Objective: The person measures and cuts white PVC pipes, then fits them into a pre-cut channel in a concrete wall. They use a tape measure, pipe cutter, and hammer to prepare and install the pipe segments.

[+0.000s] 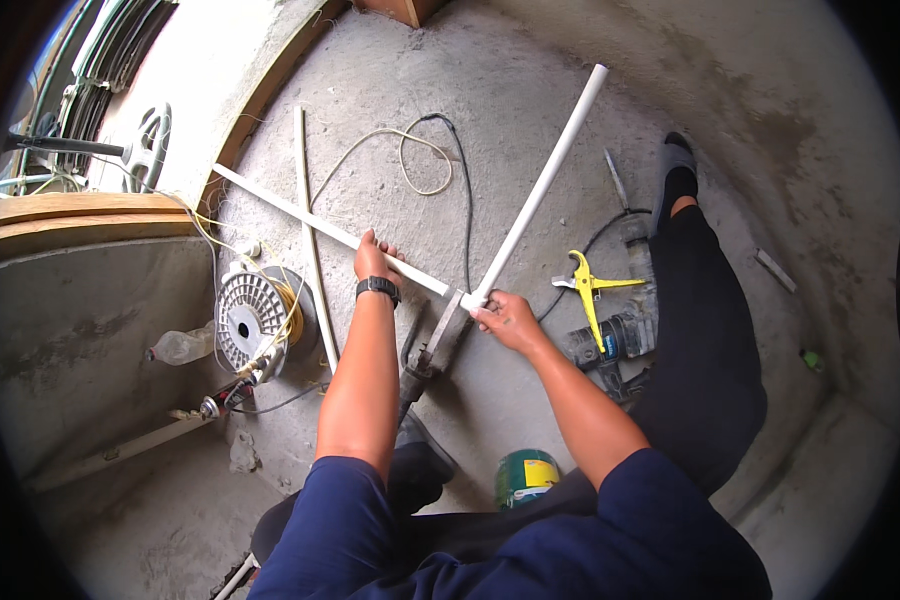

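Left hand (376, 260): wrapped round the left white pipe (290, 207), partway along its length, just left of the frame's centre.
Right hand (508, 320): pinching the white joint (473, 301) between thumb and fingers, near the centre.
Pipe layout: the left white pipe slants to the upper left, the right white pipe (545, 180) to the upper right; they meet at the joint.
Joint fit: how deep each pipe sits cannot be told; a shallow or crooked seat could let one slip out under uneven twisting.
Free end: no hand steadies the right white pipe along its length, so its far end could swing and lever the joint out of line.
Power tool (425, 370): lies just below the centre, its flat metal bar (444, 322) reaching up near the joint; a slipping grip could knock fingers on it.
Dark cable (467, 210): runs between the two pipes, upper middle; a pipe swept low could snag it.
Yellow cutter (586, 284): right of centre, near the bent leg (705, 330); a shifting knee could jostle it.
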Action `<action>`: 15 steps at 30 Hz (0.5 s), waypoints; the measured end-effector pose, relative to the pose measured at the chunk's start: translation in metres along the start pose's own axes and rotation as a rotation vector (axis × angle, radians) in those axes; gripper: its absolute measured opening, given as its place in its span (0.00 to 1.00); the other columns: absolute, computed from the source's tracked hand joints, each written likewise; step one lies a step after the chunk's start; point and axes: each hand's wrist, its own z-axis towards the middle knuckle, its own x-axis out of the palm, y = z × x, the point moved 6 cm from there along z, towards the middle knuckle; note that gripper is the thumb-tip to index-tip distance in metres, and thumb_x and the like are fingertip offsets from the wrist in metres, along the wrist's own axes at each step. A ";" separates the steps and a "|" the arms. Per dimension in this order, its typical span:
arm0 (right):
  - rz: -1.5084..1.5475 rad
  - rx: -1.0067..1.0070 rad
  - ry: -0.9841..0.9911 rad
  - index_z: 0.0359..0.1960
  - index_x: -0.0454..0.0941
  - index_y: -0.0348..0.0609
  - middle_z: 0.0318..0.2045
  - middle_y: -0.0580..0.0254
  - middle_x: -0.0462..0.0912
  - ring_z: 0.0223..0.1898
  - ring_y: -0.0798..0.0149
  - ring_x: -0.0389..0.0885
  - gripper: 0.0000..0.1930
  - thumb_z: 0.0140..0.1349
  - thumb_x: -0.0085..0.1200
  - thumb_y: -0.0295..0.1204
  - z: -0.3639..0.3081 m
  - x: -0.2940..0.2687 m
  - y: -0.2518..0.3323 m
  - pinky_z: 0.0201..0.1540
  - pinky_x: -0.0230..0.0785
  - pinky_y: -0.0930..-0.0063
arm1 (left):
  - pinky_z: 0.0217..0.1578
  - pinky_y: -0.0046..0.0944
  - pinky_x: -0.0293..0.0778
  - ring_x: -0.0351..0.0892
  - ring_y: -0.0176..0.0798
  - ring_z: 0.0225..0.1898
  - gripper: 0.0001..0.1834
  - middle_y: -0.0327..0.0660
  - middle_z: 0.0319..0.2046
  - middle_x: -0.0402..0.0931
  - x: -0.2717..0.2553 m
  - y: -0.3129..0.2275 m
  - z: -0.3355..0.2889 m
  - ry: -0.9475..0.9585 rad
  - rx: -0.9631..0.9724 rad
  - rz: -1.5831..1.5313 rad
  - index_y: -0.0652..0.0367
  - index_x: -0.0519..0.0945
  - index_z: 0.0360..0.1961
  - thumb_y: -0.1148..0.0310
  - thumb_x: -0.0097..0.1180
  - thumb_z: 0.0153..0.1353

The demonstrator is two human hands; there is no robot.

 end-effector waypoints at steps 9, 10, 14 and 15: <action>0.104 -0.011 -0.039 0.44 0.82 0.35 0.29 0.63 0.86 0.29 0.73 0.82 0.12 0.64 0.65 0.31 0.001 0.000 -0.001 0.33 0.75 0.76 | 0.28 0.51 0.73 0.74 0.45 0.30 0.26 0.47 0.32 0.73 0.011 0.003 0.000 -0.235 0.129 0.314 0.65 0.74 0.51 0.50 0.54 0.68; 0.184 -0.024 -0.044 0.43 0.82 0.35 0.29 0.63 0.86 0.29 0.73 0.82 0.12 0.65 0.65 0.31 0.003 0.003 -0.003 0.33 0.75 0.76 | 0.27 0.51 0.73 0.75 0.46 0.29 0.27 0.48 0.33 0.75 0.009 0.003 0.002 -0.249 0.137 0.316 0.68 0.74 0.51 0.51 0.55 0.67; 0.126 -0.019 -0.018 0.44 0.81 0.34 0.32 0.61 0.86 0.29 0.73 0.82 0.12 0.66 0.64 0.32 0.007 0.007 -0.009 0.33 0.76 0.76 | 0.23 0.48 0.71 0.73 0.45 0.22 0.29 0.47 0.31 0.76 0.004 0.003 0.007 -0.335 0.099 0.234 0.69 0.73 0.53 0.50 0.55 0.67; 0.111 -0.005 0.000 0.44 0.81 0.34 0.32 0.61 0.85 0.29 0.73 0.82 0.13 0.67 0.63 0.32 0.003 0.008 -0.011 0.33 0.76 0.76 | 0.22 0.47 0.70 0.73 0.45 0.21 0.29 0.47 0.30 0.76 -0.003 0.007 0.005 -0.375 0.053 0.193 0.68 0.73 0.54 0.50 0.55 0.67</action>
